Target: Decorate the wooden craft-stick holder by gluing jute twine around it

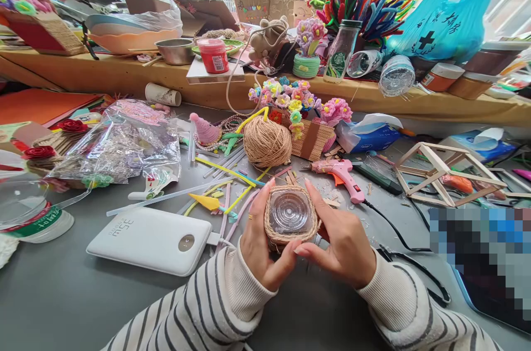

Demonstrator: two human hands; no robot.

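Both my hands hold a clear plastic container wrapped in jute twine, its ridged bottom facing me, just above the grey table. My left hand grips its left side, fingers curled round the twine. My right hand grips its right side, thumb pressed along the lower edge. A ball of jute twine lies just behind. A pink glue gun rests to the right of it, its black cord trailing toward me.
A white power bank lies left of my hands. Glue sticks and pipe cleaners are scattered ahead. A crinkled plastic bag sits at left, a wooden stick frame at right. A cluttered wooden shelf runs along the back.
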